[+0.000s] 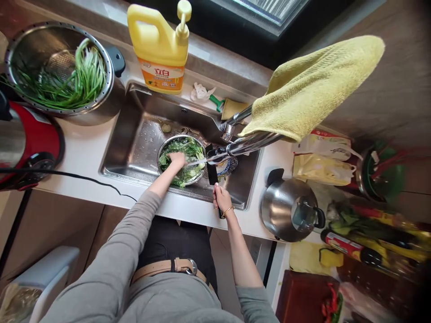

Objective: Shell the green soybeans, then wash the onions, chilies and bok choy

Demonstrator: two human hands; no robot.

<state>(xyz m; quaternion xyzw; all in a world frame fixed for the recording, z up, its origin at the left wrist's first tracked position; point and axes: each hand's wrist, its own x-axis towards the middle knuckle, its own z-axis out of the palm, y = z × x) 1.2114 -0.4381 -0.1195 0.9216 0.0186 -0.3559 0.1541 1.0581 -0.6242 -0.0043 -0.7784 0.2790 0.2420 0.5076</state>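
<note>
A metal bowl filled with water and leafy greens stands in the steel sink. My left hand reaches into the bowl among the leaves; its fingers are blurred and partly hidden. Over the sink's front edge, my right hand is closed round the handle of a black-bladed knife. The blade points away from me, beside the bowl's right rim. From the faucet a stream of water runs into the bowl.
A yellow detergent jug stands behind the sink. Spring onions lie in a large pot at the left. A yellow towel hangs over the faucet. On the right stands a steel kettle. A black cord crosses the counter.
</note>
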